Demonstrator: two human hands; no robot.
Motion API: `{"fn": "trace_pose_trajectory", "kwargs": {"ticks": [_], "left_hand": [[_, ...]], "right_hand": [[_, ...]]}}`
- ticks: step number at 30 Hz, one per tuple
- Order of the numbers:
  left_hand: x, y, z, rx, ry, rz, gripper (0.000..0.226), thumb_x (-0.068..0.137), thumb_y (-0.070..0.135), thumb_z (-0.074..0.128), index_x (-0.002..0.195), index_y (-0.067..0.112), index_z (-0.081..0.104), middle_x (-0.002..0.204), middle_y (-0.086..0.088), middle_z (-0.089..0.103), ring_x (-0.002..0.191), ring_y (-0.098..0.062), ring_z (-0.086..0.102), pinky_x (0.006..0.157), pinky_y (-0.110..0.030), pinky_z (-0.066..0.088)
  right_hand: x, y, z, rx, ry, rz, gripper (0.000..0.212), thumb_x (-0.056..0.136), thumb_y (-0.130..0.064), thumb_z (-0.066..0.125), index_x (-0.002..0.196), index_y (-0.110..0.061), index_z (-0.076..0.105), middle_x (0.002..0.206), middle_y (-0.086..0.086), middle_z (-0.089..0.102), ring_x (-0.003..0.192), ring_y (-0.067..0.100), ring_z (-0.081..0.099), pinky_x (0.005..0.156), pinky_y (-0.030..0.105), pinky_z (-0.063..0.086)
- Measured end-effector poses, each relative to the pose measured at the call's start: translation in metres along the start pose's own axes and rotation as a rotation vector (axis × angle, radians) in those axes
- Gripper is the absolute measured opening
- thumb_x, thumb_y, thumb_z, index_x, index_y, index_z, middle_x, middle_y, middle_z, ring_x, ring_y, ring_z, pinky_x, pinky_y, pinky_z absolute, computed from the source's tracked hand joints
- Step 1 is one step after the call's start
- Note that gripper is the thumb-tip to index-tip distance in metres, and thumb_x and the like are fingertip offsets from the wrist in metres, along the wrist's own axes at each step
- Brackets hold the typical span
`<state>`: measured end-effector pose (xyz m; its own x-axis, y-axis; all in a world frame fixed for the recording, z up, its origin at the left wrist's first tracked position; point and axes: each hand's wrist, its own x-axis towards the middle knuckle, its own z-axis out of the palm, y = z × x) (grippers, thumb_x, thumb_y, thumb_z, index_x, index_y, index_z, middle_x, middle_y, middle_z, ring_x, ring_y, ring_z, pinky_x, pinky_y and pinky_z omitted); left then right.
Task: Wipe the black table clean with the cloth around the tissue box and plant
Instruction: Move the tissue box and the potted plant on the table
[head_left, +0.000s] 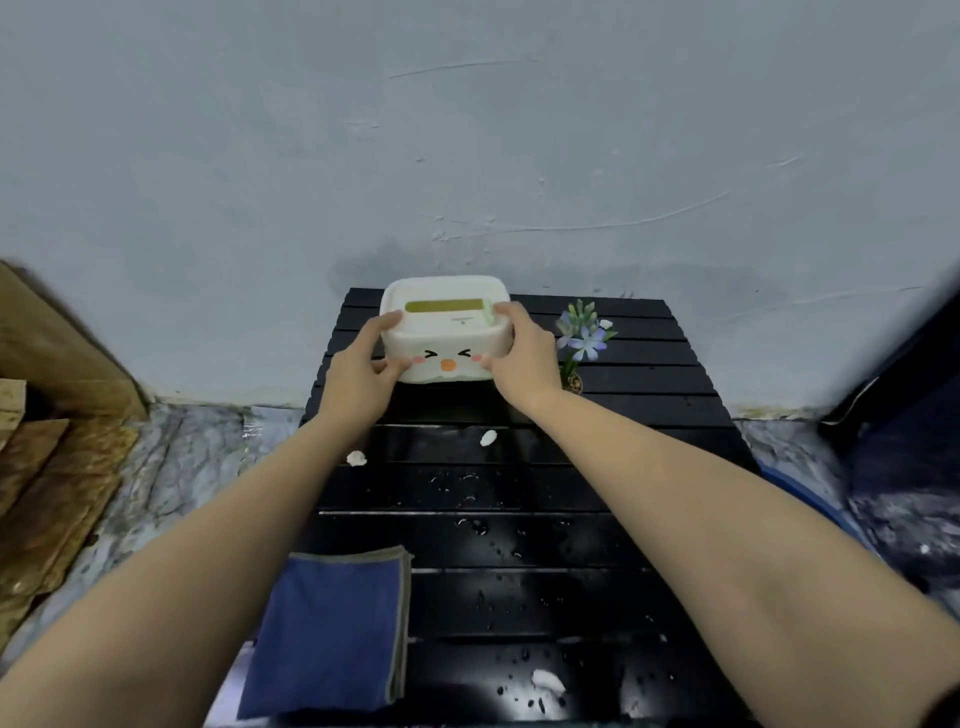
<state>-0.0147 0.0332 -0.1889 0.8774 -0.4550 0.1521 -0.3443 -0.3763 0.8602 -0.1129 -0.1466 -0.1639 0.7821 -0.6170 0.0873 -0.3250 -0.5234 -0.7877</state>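
A white tissue box (444, 332) with a cartoon face is at the far end of the black slatted table (623, 457), tilted slightly. My left hand (363, 364) grips its left side and my right hand (522, 358) grips its right side. A small plant (581, 338) with pale blue flowers stands just right of the box, close to my right hand. A folded blue cloth (332, 631) lies at the table's near left corner, untouched. Water drops (475, 525) and white scraps (488, 438) are scattered over the table's middle and near part.
A grey wall rises right behind the table. Wooden boards (47, 467) are stacked on the marbled floor at the left. A dark object (904, 395) stands at the right. More white scraps lie at the table's left edge (356, 458) and near edge (548, 680).
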Motion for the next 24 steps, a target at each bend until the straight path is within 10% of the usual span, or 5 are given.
{"fn": "trace_pose_trajectory", "kwargs": {"ticks": [6, 17, 24], "left_hand": [[0.048, -0.004, 0.024, 0.015, -0.035, 0.021, 0.051, 0.088, 0.023, 0.069, 0.132, 0.038, 0.049, 0.121, 0.004, 0.060, 0.094, -0.012, 0.068, 0.086, -0.033, 0.055], [0.077, -0.020, 0.038, 0.070, -0.118, 0.031, 0.073, 0.091, 0.010, 0.053, 0.146, 0.048, 0.024, 0.127, 0.012, 0.059, 0.103, -0.011, 0.068, 0.095, -0.041, 0.052], [0.047, -0.018, 0.054, -0.010, 0.071, -0.074, 0.079, 0.089, 0.010, 0.054, 0.151, 0.039, 0.015, 0.127, 0.010, 0.055, 0.104, -0.015, 0.059, 0.088, -0.039, 0.054]], "right_hand": [[0.040, 0.005, 0.013, -0.027, 0.118, 0.097, 0.058, 0.091, 0.001, 0.059, 0.142, -0.023, 0.045, 0.120, 0.009, 0.056, 0.096, 0.020, 0.050, 0.077, 0.029, 0.043], [0.076, 0.023, 0.031, 0.045, 0.103, 0.088, 0.068, 0.090, 0.003, 0.059, 0.148, -0.021, 0.036, 0.143, 0.009, 0.042, 0.124, 0.023, 0.044, 0.093, 0.021, 0.033], [0.048, 0.017, 0.044, 0.150, 0.150, 0.108, 0.087, 0.087, -0.019, 0.071, 0.154, -0.029, 0.016, 0.165, 0.012, 0.006, 0.152, 0.031, -0.001, 0.118, 0.043, 0.017]]}}
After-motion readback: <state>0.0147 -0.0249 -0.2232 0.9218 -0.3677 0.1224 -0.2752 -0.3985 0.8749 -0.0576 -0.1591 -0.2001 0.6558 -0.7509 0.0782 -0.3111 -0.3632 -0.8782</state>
